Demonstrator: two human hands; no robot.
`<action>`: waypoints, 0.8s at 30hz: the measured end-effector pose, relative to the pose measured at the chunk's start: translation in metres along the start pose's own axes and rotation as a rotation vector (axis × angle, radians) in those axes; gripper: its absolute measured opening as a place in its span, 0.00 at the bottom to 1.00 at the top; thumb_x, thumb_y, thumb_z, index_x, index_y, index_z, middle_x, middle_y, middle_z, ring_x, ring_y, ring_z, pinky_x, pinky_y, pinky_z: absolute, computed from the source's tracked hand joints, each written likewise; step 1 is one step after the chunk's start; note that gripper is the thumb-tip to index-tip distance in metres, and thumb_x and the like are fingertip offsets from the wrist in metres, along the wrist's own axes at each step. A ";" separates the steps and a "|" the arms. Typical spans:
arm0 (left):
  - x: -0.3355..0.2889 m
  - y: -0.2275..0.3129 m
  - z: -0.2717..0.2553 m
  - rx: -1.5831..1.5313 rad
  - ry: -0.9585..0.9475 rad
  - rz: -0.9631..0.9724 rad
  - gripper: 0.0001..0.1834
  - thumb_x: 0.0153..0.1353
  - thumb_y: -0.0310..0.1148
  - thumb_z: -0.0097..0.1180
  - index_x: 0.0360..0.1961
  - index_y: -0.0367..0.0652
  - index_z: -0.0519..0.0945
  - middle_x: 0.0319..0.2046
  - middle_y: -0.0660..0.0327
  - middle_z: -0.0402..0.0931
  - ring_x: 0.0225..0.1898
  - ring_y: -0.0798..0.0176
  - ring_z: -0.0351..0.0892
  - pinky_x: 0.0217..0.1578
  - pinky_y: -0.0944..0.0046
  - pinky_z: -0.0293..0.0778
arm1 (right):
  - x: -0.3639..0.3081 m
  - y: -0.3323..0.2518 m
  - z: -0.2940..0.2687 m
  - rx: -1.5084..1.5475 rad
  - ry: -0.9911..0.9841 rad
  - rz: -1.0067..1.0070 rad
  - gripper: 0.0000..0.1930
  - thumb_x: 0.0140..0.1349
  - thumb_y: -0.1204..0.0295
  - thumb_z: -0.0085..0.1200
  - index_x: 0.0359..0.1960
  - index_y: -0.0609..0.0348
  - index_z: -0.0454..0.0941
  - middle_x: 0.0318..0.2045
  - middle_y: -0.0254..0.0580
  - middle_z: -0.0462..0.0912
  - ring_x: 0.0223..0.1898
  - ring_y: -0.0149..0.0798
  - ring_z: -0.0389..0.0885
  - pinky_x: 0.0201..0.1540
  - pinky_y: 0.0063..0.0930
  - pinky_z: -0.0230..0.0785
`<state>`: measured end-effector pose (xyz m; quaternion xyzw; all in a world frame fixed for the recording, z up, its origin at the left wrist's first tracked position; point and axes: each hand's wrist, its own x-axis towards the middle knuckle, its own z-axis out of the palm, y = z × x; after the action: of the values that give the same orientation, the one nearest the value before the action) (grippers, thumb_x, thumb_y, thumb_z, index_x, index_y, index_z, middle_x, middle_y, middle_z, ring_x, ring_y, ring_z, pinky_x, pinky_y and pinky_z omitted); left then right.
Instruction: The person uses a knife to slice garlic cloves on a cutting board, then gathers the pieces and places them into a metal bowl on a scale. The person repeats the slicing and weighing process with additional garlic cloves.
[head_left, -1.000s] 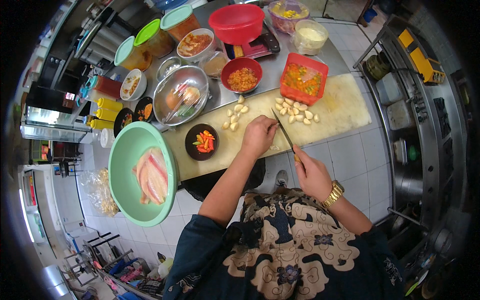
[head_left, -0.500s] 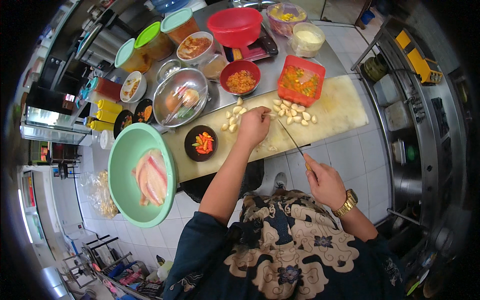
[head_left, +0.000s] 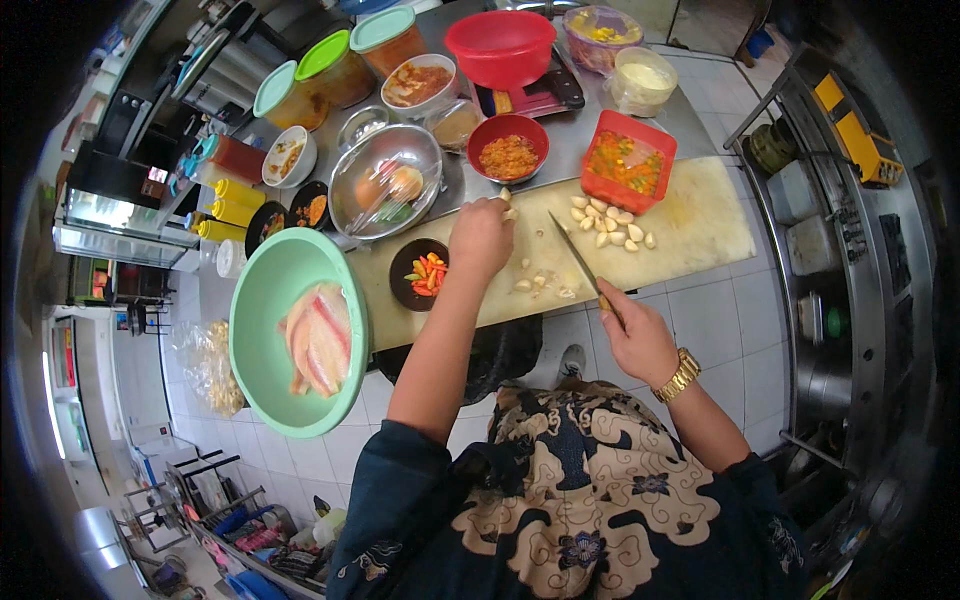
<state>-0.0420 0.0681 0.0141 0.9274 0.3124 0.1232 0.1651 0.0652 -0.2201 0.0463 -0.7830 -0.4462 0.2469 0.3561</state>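
Note:
My left hand [head_left: 483,238] bends over a few garlic cloves [head_left: 508,208] on the long pale cutting board [head_left: 710,225]. Its fingers are curled together and hide most of those cloves, and whatever they may hold. In my right hand [head_left: 640,335] is a kitchen knife [head_left: 575,255], gripped by its handle, blade slanting up and left over the board. Beyond the blade lies a group of pale peeled cloves [head_left: 615,225] beside a red square tub [head_left: 620,185] of chopped vegetables. Small trimmings [head_left: 540,280] are scattered between the hands.
A green basin [head_left: 245,370] with fish fillets stands at the left, next to a dark bowl [head_left: 400,292] of chilies. Behind are a film-covered metal bowl [head_left: 345,185], a red bowl [head_left: 540,140], a large red bowl [head_left: 500,55] on a scale and lidded tubs. A stove [head_left: 880,260] is at the right.
My left hand has moved left, away from the knife tip to the left-hand garlic cloves. The knife stays in my right hand. The whole view has shifted slightly.

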 end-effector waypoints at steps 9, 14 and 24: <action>-0.001 0.026 0.025 -0.016 0.013 0.104 0.09 0.60 0.28 0.65 0.42 0.40 0.87 0.39 0.54 0.86 0.47 0.46 0.82 0.52 0.50 0.79 | -0.013 0.011 -0.005 0.025 0.076 0.015 0.26 0.73 0.72 0.55 0.72 0.59 0.73 0.36 0.60 0.85 0.38 0.60 0.86 0.44 0.44 0.76; -0.032 0.053 0.049 -0.277 0.027 0.267 0.07 0.61 0.27 0.65 0.40 0.41 0.89 0.39 0.56 0.86 0.48 0.48 0.83 0.52 0.51 0.79 | -0.022 -0.002 -0.014 0.008 0.040 0.071 0.25 0.73 0.72 0.55 0.71 0.60 0.73 0.37 0.59 0.86 0.39 0.58 0.87 0.45 0.43 0.78; -0.033 0.052 0.054 -0.360 -0.008 0.243 0.05 0.61 0.28 0.67 0.37 0.42 0.89 0.39 0.56 0.87 0.47 0.48 0.83 0.51 0.52 0.79 | -0.022 -0.004 -0.016 0.018 -0.012 0.038 0.25 0.73 0.72 0.54 0.71 0.62 0.74 0.44 0.63 0.88 0.45 0.60 0.88 0.51 0.42 0.79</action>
<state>-0.0216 -0.0039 -0.0197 0.9142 0.1706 0.1924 0.3133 0.0641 -0.2440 0.0608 -0.7864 -0.4313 0.2624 0.3558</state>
